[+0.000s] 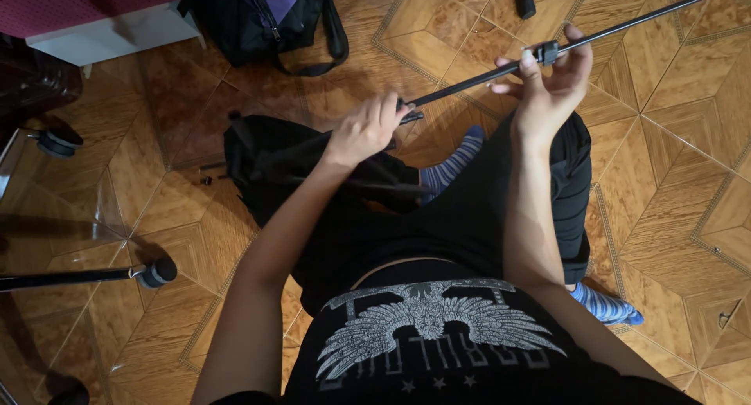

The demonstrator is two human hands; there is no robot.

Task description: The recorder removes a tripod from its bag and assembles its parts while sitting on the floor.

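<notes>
- Two bare hands are working on one long, thin black pole [618,28], which is running slantwise from the person's lap up toward the top right corner of the view.
- Left hand [364,129] is wrapping its fingers shut around the lower end of the pole, knuckles facing up, right where the pole is meeting a black folded stand [258,166].
- Right hand [547,88] is sitting higher up the same pole, thumb and fingers pinching together on a small black clamp [547,53] fitted around it.
- Between the two hands the pole is hanging clear above the floor, and past the right hand it is carrying on well out to the picture's edge.
- Just under the left hand, the folded stand is lying on the floor against the person's leg, its thin black legs bunching together.
- Below the hands, the person is sitting on the floor in black shorts, with a blue striped sock [458,162] peeking out between the forearms and another one [606,305] showing near the right elbow.
- Further out, a black and purple bag [262,18] is resting at the top of the view.
- Far left, a chair wheel [59,143] and a second black pole with a rubber foot [156,273] are lying on the patterned orange tiled floor [680,178].
</notes>
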